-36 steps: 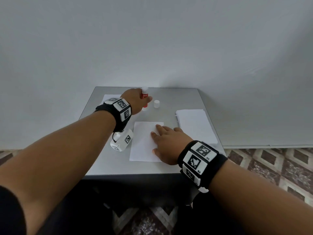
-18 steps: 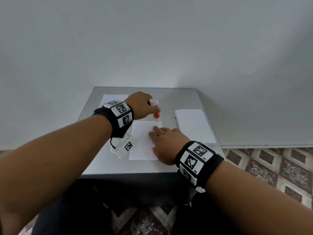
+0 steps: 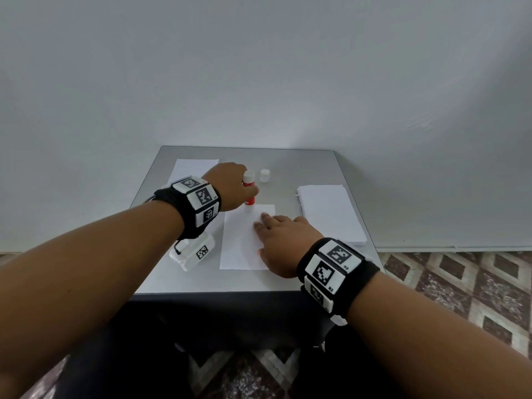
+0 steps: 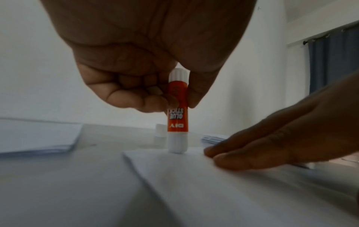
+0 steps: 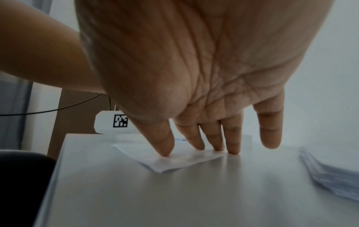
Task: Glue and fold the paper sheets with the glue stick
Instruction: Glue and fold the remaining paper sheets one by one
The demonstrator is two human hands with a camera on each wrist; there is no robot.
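The left hand (image 3: 233, 187) has its grip clenched around a glue stick (image 4: 177, 110), thumb on one side and curled fingers on the other, pinching the orange label near the middle. The stick stands upright and upside down, its white end touching the far edge of a paper sheet (image 3: 241, 240) that lies flat in the middle of the desk (image 3: 302, 165). The right hand (image 3: 283, 244) has a released grip: its fingers (image 5: 214, 138) are straight and spread, and their tips press the sheet down along its right side, just beside the glue stick. The little finger hangs clear of the paper.

A small white cap (image 3: 264, 175) stands on the desk just behind the glue stick, apart from it. A stack of paper (image 3: 331, 214) sits near the right edge of the desk, well apart from the sheet, and another pile of paper (image 3: 193, 167) lies at the far left, partly hidden by the left wrist. A white device with a black-and-white square marker (image 3: 194, 251) rests on the desk just left of the sheet, under the left forearm.
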